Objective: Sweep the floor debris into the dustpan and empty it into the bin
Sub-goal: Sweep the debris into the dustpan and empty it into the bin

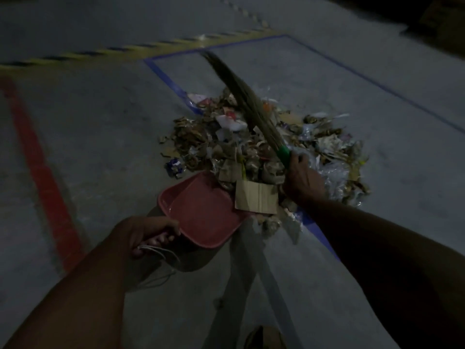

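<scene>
A red dustpan (pixel 201 212) sits low over the grey floor, its open edge toward a pile of debris (pixel 264 147) made of cardboard scraps, paper and clear plastic. My left hand (pixel 148 233) grips the dustpan's handle, with a loop of white string by the fingers. My right hand (pixel 302 177) grips the green-wrapped handle of a straw broom (pixel 246 102), whose bristles point up and away over the pile. A flat cardboard piece (pixel 256 199) lies at the dustpan's mouth.
Blue tape (pixel 173 84) outlines a rectangle on the floor around the pile. A red line (pixel 42 172) runs down the left, and a yellow-black striped line (pixel 100 52) crosses the back. A dark shoe (pixel 264 338) shows at the bottom edge. The scene is dim.
</scene>
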